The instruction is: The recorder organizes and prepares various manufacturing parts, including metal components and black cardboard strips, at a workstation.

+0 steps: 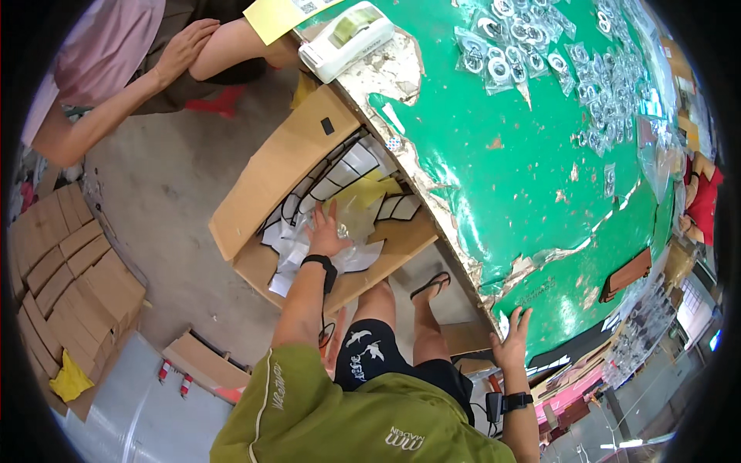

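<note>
My left hand (pixel 328 233) reaches down into an open cardboard box (pixel 285 174) with its fingers spread. It lies on loose white sheets (pixel 292 251) and crumpled clear plastic (pixel 359 220). Black-outlined white pieces (pixel 340 174) and some yellow paper (pixel 370 193) are also in the box. At the near corner of the green-topped table (pixel 494 177), my right hand (pixel 511 338) rests by the edge, fingers stretched out and holding nothing.
Many small clear bags with ring-shaped parts (pixel 513 58) lie on the table, near a white dispenser (pixel 347 40) and a brown flat piece (pixel 626 274). Another person's arm (pixel 116 123) is at the upper left. Flattened cardboard (pixel 73 270) is stacked at left; a person in red (pixel 704 201) is at right.
</note>
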The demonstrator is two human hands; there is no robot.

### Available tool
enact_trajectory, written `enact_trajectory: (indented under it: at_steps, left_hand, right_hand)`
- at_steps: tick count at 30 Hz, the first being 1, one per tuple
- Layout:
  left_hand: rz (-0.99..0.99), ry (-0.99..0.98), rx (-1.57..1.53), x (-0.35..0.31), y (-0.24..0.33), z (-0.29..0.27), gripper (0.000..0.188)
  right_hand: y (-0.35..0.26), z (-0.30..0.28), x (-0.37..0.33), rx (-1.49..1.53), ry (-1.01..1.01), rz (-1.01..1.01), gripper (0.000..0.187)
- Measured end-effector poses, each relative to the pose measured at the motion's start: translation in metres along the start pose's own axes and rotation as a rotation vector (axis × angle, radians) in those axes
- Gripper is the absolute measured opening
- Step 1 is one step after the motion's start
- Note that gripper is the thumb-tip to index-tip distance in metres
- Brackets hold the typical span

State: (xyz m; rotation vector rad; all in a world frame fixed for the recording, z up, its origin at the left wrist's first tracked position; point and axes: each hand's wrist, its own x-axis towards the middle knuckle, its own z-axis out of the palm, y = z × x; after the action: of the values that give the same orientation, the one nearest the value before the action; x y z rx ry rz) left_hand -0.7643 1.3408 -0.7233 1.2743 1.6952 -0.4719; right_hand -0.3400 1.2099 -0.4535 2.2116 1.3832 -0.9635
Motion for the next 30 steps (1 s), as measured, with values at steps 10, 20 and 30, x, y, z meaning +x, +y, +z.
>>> enact_trajectory:
  at_steps: [10,20,30]
  left_hand:
    - [0.391,0.636,-0.549,-0.052,0.063,-0.112,0.022]
    - [0.333,0.801,-0.180,0.001,0.112,-0.206,0.038]
    - [0.377,0.515,-0.219,0.014,0.110,-0.233,0.027]
  right_hand:
    - [0.012,-0.002,0.005,-0.051,-0.076,0.018,0.098]
    - [0.010,-0.001,0.004,0.093,-0.031,0.015,0.093]
    - [0.107,-0.015,-0.035,1.134,0.287,0.425,0.061]
